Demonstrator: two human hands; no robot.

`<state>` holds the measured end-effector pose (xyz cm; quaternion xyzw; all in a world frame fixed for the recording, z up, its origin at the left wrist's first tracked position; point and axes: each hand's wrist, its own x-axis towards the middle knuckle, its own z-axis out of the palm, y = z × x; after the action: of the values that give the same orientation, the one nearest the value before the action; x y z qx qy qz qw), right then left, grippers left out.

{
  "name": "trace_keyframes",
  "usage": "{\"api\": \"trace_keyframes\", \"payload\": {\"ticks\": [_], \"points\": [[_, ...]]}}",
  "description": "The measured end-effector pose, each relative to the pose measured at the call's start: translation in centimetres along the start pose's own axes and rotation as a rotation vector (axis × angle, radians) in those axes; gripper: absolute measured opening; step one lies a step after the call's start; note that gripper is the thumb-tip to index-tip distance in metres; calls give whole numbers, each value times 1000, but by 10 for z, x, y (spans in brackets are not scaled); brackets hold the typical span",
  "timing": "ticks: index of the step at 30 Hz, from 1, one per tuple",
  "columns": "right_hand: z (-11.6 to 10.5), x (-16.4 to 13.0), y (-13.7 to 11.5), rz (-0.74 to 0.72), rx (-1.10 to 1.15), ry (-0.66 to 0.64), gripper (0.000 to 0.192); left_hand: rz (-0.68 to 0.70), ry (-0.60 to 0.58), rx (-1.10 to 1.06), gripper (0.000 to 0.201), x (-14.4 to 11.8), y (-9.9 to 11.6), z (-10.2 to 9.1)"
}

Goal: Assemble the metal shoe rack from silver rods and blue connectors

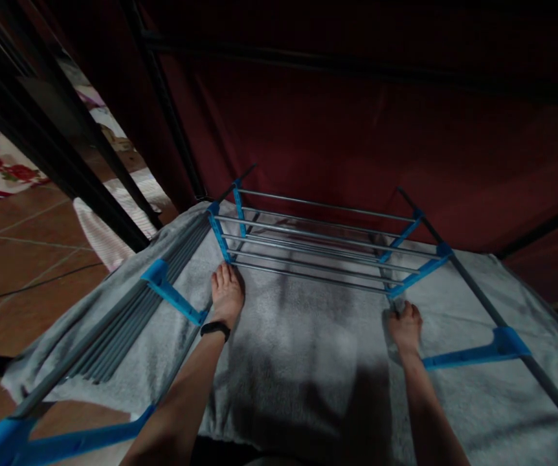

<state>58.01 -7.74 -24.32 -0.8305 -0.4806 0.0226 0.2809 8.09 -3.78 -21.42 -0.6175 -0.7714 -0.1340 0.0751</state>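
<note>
A dark red curtain is hanging behind the drying rack, filling most of the view above it. The drying rack, with grey rails and blue plastic joints, is standing in the middle, its wings spreading out to both sides. A grey towel is lying draped over the rack's near rails, covering its centre and both wings, while the far rails are showing bare. To the left of the rack, brown floor tiles are showing. The left hand is pressing flat on the towel, fingers stretched out toward the bare rails, a black wristband sitting behind it. The right hand is curling its fingers onto the towel's edge beside a blue joint.
</note>
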Motion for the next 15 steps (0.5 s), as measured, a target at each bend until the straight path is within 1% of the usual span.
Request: {"api": "trace_keyframes", "payload": {"ticks": [3,6,10,13,15], "points": [[5,-2,0,56,-88,-66,62,-4,16,-4,68,2,1,3],[8,-2,1,60,-105,-88,61,14,34,6,67,2,2,6],[11,5,5,-11,-27,-92,63,-6,39,8,66,3,4,9],[13,9,6,-71,42,-66,62,-55,37,-15,66,5,3,11],[13,12,6,-76,64,-54,60,-97,39,-45,68,6,2,11]]}}
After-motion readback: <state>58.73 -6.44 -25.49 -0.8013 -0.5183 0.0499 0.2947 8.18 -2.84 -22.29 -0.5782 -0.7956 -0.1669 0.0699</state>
